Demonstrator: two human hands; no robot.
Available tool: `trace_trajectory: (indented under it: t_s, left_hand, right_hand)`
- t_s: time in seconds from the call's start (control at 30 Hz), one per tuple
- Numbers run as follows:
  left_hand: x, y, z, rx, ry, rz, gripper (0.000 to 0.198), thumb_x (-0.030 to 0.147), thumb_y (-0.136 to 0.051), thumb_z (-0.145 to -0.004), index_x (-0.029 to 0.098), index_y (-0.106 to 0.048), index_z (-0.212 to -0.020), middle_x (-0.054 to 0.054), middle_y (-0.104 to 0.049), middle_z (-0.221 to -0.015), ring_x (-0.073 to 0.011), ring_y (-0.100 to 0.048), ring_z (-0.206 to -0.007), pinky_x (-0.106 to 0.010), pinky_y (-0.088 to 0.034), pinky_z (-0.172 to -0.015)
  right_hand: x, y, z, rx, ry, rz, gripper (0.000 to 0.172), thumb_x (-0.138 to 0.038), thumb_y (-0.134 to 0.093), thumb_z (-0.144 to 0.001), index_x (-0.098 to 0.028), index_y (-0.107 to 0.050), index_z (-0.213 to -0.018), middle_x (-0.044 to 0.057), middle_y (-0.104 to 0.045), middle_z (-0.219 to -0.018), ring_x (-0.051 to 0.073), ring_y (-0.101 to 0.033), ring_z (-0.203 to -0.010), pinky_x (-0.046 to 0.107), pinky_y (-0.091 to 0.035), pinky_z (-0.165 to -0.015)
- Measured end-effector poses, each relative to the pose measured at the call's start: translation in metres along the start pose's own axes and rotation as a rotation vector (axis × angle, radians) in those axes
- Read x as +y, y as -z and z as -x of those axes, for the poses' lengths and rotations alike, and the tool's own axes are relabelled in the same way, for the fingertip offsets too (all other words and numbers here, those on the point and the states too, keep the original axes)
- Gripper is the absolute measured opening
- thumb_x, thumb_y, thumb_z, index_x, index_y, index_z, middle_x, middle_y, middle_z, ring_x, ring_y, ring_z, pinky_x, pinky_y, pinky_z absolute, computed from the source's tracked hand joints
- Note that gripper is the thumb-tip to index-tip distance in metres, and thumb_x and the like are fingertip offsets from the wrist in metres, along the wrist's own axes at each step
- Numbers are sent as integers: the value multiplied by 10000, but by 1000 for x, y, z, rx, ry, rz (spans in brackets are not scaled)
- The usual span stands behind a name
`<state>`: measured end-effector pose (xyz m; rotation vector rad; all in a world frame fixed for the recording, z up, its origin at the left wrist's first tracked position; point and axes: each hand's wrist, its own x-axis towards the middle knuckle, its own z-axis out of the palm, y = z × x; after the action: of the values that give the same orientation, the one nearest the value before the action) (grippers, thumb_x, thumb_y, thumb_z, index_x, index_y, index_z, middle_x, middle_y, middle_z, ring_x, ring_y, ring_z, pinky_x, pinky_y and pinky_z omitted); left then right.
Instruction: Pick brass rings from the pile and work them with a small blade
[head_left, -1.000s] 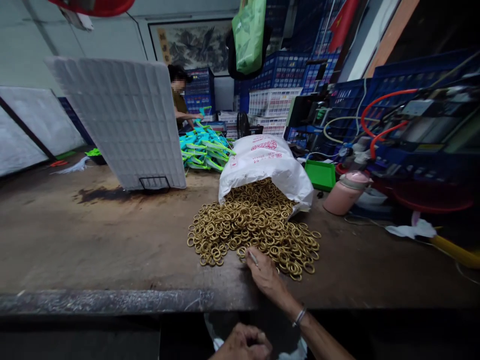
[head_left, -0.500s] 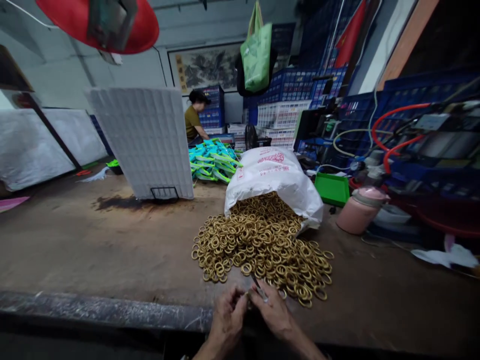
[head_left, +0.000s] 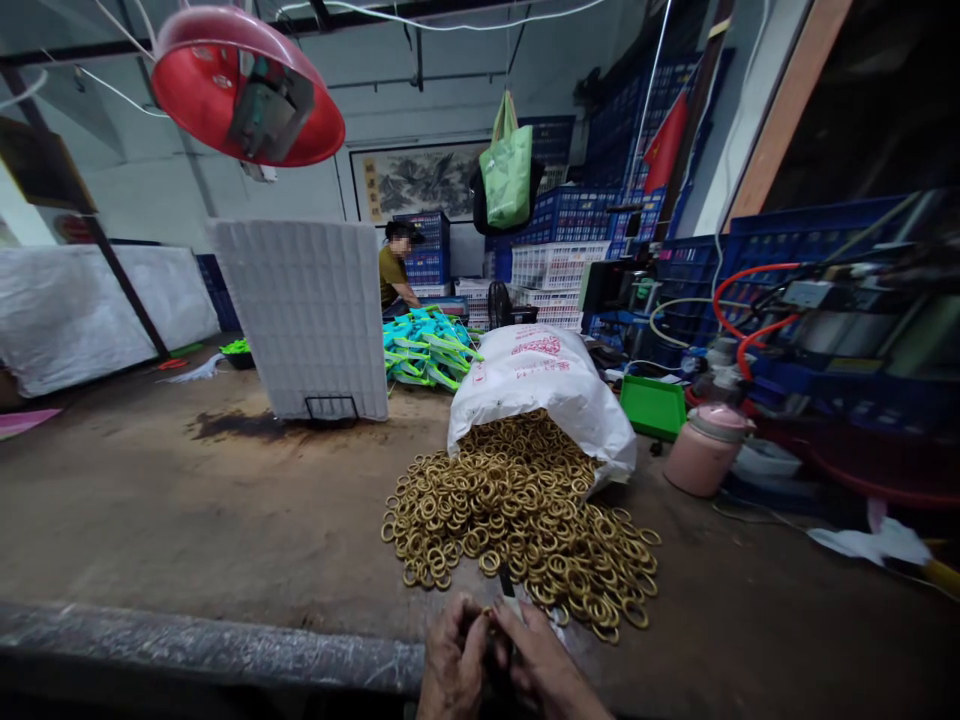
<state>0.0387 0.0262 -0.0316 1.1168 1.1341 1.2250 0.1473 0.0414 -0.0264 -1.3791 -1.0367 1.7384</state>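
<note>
Hundreds of gold-coloured rings point(head_left: 517, 520) in a loose heap on the brown table point(head_left: 150, 520); lie partly inside the mouth of a white sack point(head_left: 536, 375) with red print, mostly in front of it, tumbled one over another; thin out toward the near edge, just ahead of two bare hands.

Close to that edge, left hand point(head_left: 452, 655) with fingers curled in and thumb drawn up against them, tips right beside those of the right hand point(head_left: 544, 650); a small brownish speck at the meeting point, too small to make out; cannot tell whether clamped on a ring or merely touching the other hand. On the right, fingers closed firmly round a slim tool point(head_left: 511, 603), pale along the body and dark at the far end, pointing toward the heap; lower part of the grip in shadow.

To the right of the sack, a green tray point(head_left: 651, 407) and a pink bottle point(head_left: 703, 455); behind it to the left, a pile of turquoise and lime-green pieces point(head_left: 424, 350); beyond these leftward, a white ribbed panel point(head_left: 307, 310) on edge, slightly tilted, near a dark stain point(head_left: 225, 425); farther back, a person point(head_left: 391, 272) in an olive top beside blue crates point(head_left: 429, 260); overhead, a red lampshade point(head_left: 195, 95).
</note>
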Motion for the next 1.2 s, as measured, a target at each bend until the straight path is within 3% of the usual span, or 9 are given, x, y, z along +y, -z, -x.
trace_trajectory:
  t_s: [0.23, 0.4, 0.53, 0.73, 1.07, 1.2]
  left_hand:
    - [13, 5, 13, -22, 60, 108, 337, 500, -554, -686, 175, -470, -664, 40, -507, -525, -80, -452, -445, -187, -334, -430]
    - [21, 9, 15, -56, 106, 49, 416, 588, -521, -644, 183, -426, -623, 79, -407, -446, -43, -326, -330, -176, -244, -344]
    - [20, 10, 10, -131, 214, 30, 459, 648, -477, -617, 197, -395, -616, 71, -428, -423, -48, -328, -274, -175, -201, -301]
    - [20, 11, 11, -190, 197, 35, 382, 555, -491, -700, 180, -427, -664, 70, -451, -457, -39, -369, -310, -153, -263, -324]
    - [30, 14, 13, -252, 255, 185, 321, 481, -529, -732, 166, -464, -725, 46, -508, -529, -45, -421, -369, -165, -347, -385]
    - [31, 13, 14, -208, 252, 209, 313, 475, -529, -735, 170, -455, -728, 45, -515, -547, -47, -424, -381, -169, -348, -393]
  right_hand:
    - [-3, -9, 8, 51, 69, 46, 390, -572, -539, -617, -202, -437, -689, -94, -427, -477, 7, -237, -306, 137, -180, -311]
    - [3, -3, -8, 106, 259, 195, 330, -475, -601, -570, -187, -441, -592, -81, -410, -454, 59, -378, -428, 174, -301, -423]
    - [-2, 3, -8, 122, 319, 335, 243, -412, -555, -612, -182, -477, -609, -68, -445, -476, 86, -414, -486, 195, -330, -482]
    - [-18, 4, 5, 130, 328, 375, 155, -334, -532, -621, -182, -504, -630, -62, -479, -519, 91, -429, -521, 201, -347, -525]
    - [-27, 4, 10, 34, 283, 330, 181, -365, -471, -721, -190, -502, -683, -67, -450, -488, 86, -377, -456, 206, -304, -477]
    - [-24, 13, 9, 176, 449, 558, 171, -306, -409, -758, -192, -486, -656, -45, -450, -546, 98, -393, -515, 213, -308, -523]
